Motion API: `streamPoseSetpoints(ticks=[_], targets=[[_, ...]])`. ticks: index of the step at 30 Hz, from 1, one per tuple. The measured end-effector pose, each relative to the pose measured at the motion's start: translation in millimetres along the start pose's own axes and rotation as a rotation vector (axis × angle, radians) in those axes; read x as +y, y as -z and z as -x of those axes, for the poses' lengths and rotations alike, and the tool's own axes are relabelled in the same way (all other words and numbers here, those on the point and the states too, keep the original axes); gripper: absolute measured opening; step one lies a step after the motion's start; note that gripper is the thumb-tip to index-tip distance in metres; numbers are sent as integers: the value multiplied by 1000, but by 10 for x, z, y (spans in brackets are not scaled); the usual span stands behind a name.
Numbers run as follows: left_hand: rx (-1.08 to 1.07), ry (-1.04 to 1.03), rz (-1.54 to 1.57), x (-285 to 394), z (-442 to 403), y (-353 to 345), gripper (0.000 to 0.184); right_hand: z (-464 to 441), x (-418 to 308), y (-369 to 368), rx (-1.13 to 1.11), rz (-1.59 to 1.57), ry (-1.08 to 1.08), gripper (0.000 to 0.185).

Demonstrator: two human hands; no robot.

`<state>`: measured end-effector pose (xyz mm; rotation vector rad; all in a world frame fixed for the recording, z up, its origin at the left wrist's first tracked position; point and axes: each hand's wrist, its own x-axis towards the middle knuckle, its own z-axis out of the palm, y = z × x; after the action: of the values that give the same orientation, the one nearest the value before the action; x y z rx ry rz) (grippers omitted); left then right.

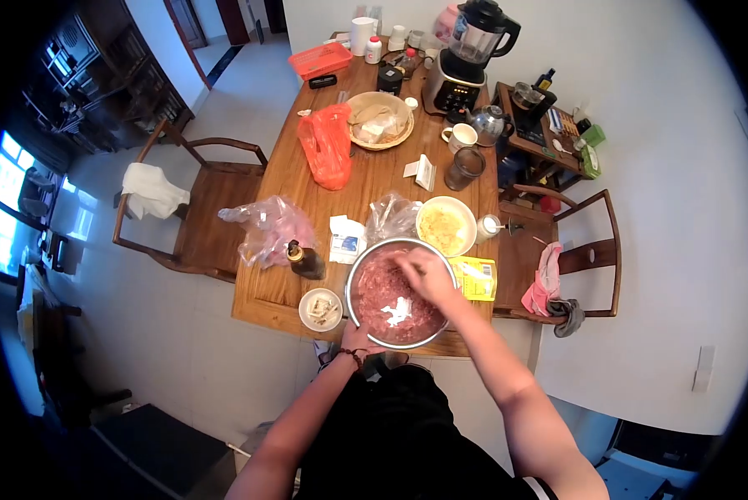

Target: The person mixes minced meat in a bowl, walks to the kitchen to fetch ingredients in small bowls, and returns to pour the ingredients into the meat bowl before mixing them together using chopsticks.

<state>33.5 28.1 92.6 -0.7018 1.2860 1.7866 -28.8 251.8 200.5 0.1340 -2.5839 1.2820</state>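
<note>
A large metal bowl [351,310] at the table's front edge holds pink minced meat [370,287] with a patch of white powder [397,312] on it. My left hand [359,337] is closed on the bowl's lower left rim. Over the upper right of the meat is my right hand [428,275], fingers bent down together; what they hold, if anything, is hidden. Beside the metal bowl stand a small bowl with pale pieces [321,309], a dark bottle [306,261], a white bowl of yellowish food [445,225] and a yellow packet [476,278].
Plastic bags, a white packet [346,240], a red bag [326,147] and a basket [380,121] lie on the wooden table [266,296]. Farther back are a mug [460,137], a glass teapot [490,125] and a blender [466,67]. Wooden chairs flank the table.
</note>
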Motion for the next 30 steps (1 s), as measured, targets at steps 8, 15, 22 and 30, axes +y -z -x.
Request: streamPoseSetpoints(ticks=[8,15,22,30], targets=[[-19,-53,11,67,89,-43,41,731,193,33,-413,-10,-44,16],[-24,4,38,55,85,-20,50,149,159,-99,3,123,-46,17],[-70,-26,55,48,35,-5,46,534,-41,-84,-476,40,-256,21],[-9,10,97,115,148,-102,40,219,236,156,-64,106,-144,19]])
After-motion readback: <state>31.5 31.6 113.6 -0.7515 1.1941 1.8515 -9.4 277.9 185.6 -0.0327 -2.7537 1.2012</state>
